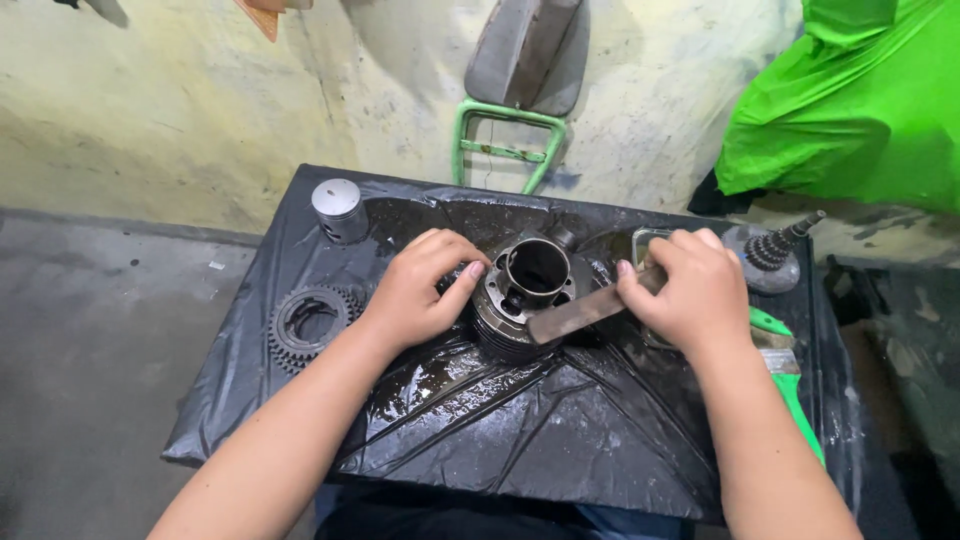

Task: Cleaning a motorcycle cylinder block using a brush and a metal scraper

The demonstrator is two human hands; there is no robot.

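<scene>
A dark finned engine cylinder with a round bore stands in the middle of a table wrapped in black plastic sheet. My left hand grips its left side, thumb against the rim. My right hand holds a flat metal scraper blade, whose tip lies on the cylinder's top face at the front right. Oily wet patches shine on the plastic in front of the cylinder.
A silver piston stands at the back left and a toothed gear lies at the left. A stepped gear shaft sits at the back right. A green-handled tool lies under my right forearm. A green cloth hangs at the upper right.
</scene>
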